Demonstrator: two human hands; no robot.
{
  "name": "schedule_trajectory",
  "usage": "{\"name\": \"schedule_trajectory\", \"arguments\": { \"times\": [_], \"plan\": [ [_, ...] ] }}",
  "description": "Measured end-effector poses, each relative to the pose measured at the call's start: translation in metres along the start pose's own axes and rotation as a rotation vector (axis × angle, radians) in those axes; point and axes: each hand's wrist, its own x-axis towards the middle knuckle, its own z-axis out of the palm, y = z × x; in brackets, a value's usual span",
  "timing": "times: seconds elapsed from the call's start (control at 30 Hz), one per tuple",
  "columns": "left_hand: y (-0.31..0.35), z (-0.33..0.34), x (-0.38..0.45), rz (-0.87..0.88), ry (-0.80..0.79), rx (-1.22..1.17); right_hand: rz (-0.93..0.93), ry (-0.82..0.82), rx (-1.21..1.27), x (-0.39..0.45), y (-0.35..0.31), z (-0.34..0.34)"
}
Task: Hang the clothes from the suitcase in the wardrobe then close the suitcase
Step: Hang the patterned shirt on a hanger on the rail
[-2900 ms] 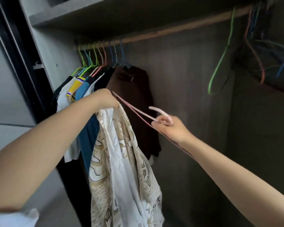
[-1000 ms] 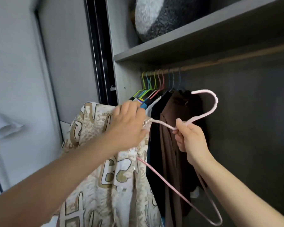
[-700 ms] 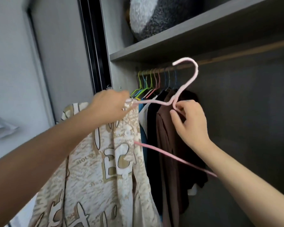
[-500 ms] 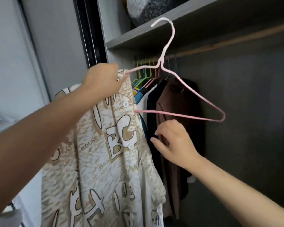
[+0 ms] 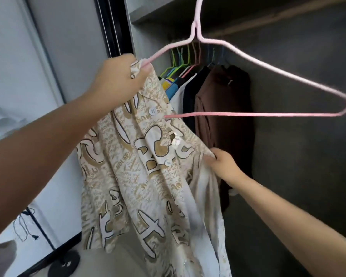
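A: Where's the shirt [image 5: 148, 176]?
B: Centre frame, hanging lengthwise toward six o'clock, collar at eleven, half on the pink hanger [image 5: 248, 56], whose hook points to twelve.
A: Grips?
B: Left hand [image 5: 118, 82] is closed on collar and hanger end; right hand [image 5: 224, 166] pinches the front edge.
A: Next?
B: Probably pull that side toward three o'clock, over the bare arm.
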Motion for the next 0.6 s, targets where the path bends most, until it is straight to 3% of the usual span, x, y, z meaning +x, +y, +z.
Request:
{"name": "schedule_trajectory", "arguments": {
  "times": [0.1, 0.23, 0.33, 0.47, 0.6],
  "plan": [
    [-0.023, 0.012, -0.021, 0.003, -0.079, -0.071, -0.015, 0.011, 0.062, 0.003, 0.001, -0.038],
    [-0.05, 0.029, -0.041, 0.058, -0.285, -0.17, -0.226, -0.192, -0.582, 0.003, -0.012, -0.076],
    [-0.059, 0.041, -0.048, 0.101, -0.384, -0.151, -0.299, -0.276, -0.797, -0.001, -0.028, -0.088],
    [-0.071, 0.057, -0.045, 0.236, -0.288, -0.028, -0.34, -0.268, -1.29, -0.007, -0.037, -0.089],
    [-0.067, 0.063, -0.041, 0.478, -0.052, 0.113, -0.233, -0.129, -1.547, -0.007, -0.04, -0.093]
  ]
}}
